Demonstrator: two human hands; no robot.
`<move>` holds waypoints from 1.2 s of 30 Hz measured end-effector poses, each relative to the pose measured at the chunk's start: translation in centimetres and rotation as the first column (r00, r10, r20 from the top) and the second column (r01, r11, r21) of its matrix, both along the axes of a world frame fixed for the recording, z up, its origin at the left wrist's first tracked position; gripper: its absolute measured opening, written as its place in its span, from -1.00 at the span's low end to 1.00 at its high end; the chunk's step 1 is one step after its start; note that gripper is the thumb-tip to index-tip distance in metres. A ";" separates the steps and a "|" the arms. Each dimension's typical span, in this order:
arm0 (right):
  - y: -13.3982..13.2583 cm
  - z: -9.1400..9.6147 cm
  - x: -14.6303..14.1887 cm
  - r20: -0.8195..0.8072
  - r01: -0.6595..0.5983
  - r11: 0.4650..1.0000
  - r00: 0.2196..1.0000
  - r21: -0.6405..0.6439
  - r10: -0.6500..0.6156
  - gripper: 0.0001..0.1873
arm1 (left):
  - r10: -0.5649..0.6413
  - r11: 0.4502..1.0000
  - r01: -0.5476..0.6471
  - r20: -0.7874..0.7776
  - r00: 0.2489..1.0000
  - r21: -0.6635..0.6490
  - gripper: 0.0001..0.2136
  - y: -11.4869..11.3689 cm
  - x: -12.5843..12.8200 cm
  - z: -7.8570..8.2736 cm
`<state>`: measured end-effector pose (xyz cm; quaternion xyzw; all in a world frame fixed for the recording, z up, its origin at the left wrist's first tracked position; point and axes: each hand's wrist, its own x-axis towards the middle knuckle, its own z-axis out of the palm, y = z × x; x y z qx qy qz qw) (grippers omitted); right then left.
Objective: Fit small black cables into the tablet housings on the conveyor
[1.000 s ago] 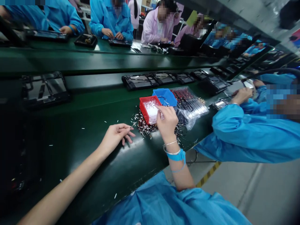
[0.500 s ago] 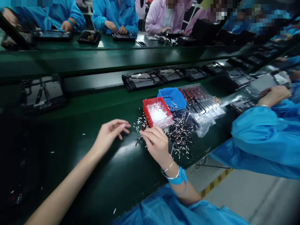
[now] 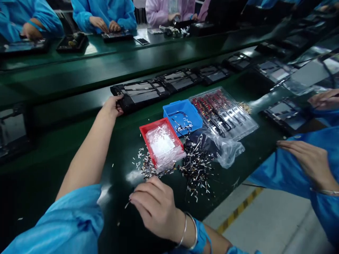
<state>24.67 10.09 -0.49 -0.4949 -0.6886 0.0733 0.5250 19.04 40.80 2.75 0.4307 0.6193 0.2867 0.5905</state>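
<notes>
My left hand [image 3: 112, 106] reaches across the bench and is closed on the near left corner of a black tray [image 3: 127, 103] holding a tablet-like device with grey panels. Nearer to me, my right hand [image 3: 157, 208] pinches a small thin strip [image 3: 127, 204] with a pale tip between thumb and fingertips. Just beyond that hand, a red bin [image 3: 144, 131] contains a clear bag with small white pieces. Dark, white-tipped strips [image 3: 198, 173] lie heaped to its right, and more spill out under the bin.
A blue bin [image 3: 196, 116] with a few strips adjoins the red one. Beside it lies a clear plastic tray [image 3: 238, 123] of dark and red cables, with a crumpled bag [image 3: 229, 153] in front. More black trays line the bench. A co-worker's hand [image 3: 309, 162] is at right.
My left hand has moved forward from above the bench and taken hold of the black tray's corner. My right hand has drawn back from the pile towards me with the strip. The view has shifted.
</notes>
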 end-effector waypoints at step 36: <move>1.4 -1.0 -13.8 -0.436 -0.464 0.524 0.881 -0.714 0.186 -0.88 | 0.028 0.558 0.339 -0.426 0.905 0.758 -0.75 -40.3 -25.3 -4.4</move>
